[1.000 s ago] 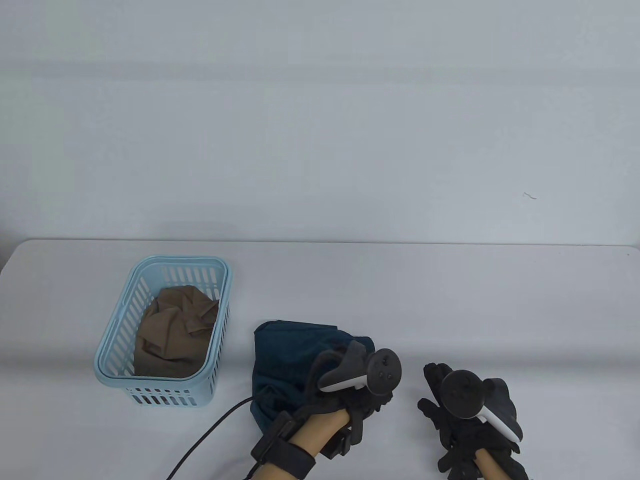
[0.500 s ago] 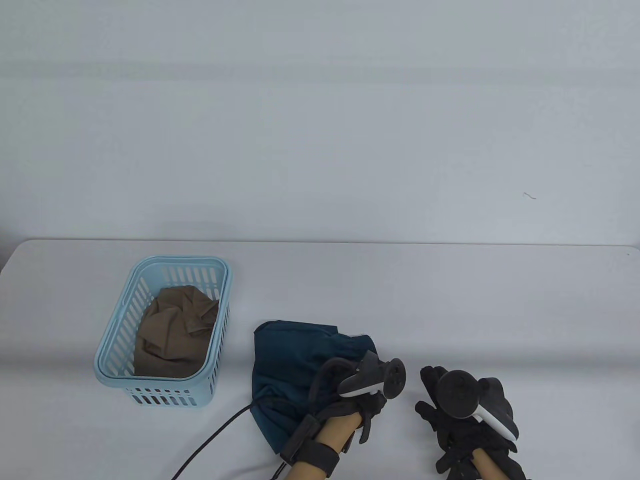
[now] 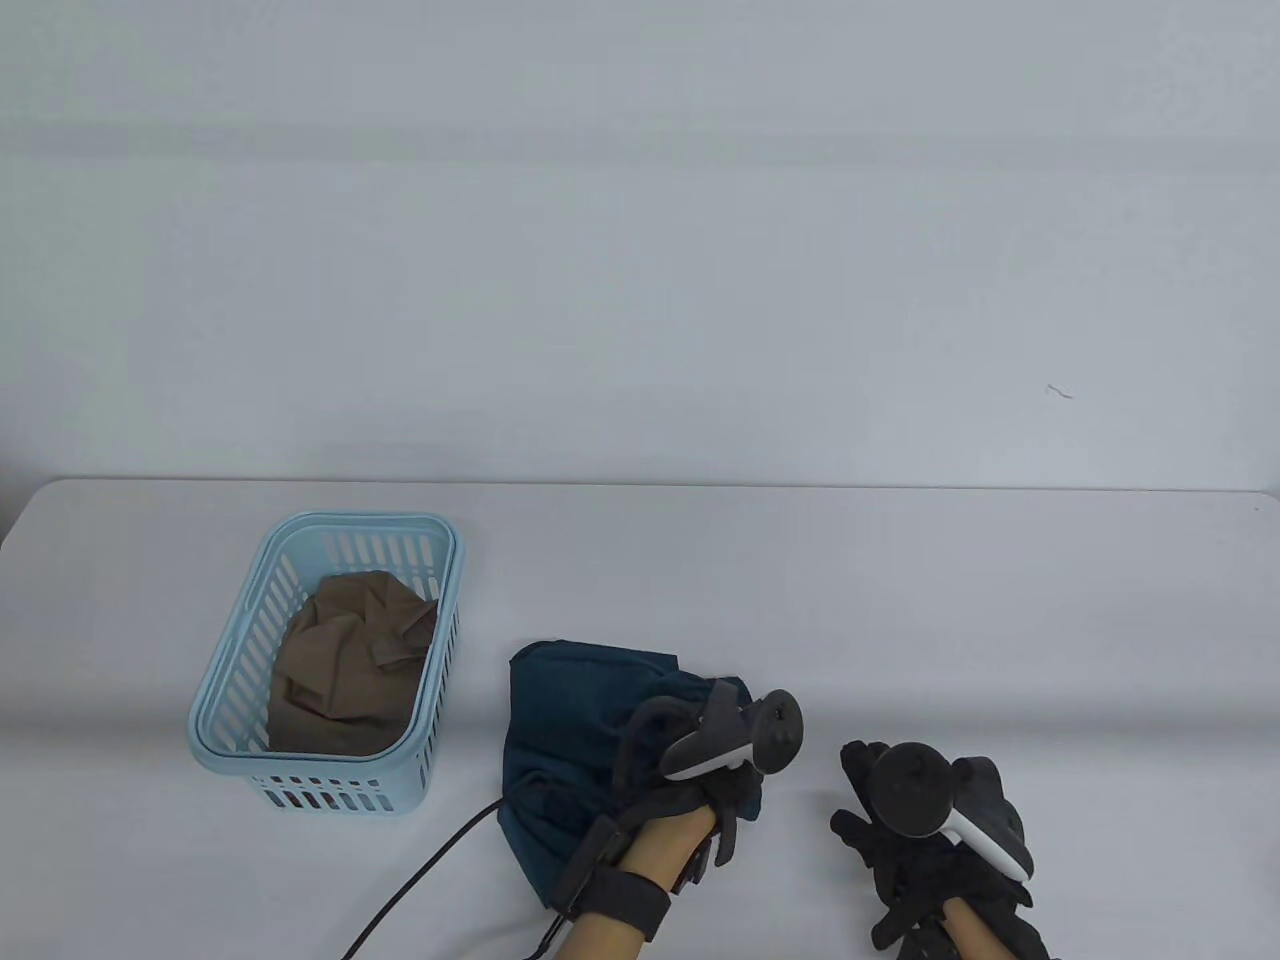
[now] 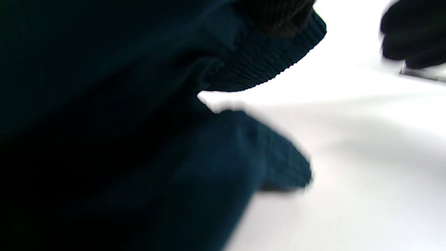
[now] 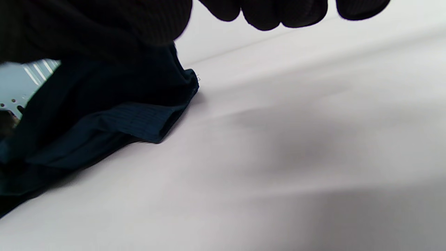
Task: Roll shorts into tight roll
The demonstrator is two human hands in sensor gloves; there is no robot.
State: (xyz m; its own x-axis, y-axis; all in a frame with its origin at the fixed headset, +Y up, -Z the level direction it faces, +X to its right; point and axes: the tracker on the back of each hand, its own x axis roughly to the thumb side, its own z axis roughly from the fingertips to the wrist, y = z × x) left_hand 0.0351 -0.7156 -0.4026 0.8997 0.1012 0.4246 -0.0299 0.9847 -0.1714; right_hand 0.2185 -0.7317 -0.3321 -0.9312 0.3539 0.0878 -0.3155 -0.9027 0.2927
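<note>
Since earlier, left hand (image 3: 715,775) shifted up, seemingly pinching shorts (image 3: 570,715) waistband edge; right hand (image 3: 925,830) fingers loosely curled on bare table (image 3: 900,600).

Left hand (image 3: 715,775) twisting over the dark blue shorts (image 3: 580,720), tracker (image 3: 740,738) tipped from face-up a second ago to edge-on, then drawn back a touch toward the near table edge and now pushed forward again onto the bunched cloth. Right-hand corner of the shorts lifting and bunching further under the fingers. Right hand (image 3: 920,830) sliding slightly left toward the shorts and settling a shade lower on the table (image 3: 900,600).
</note>
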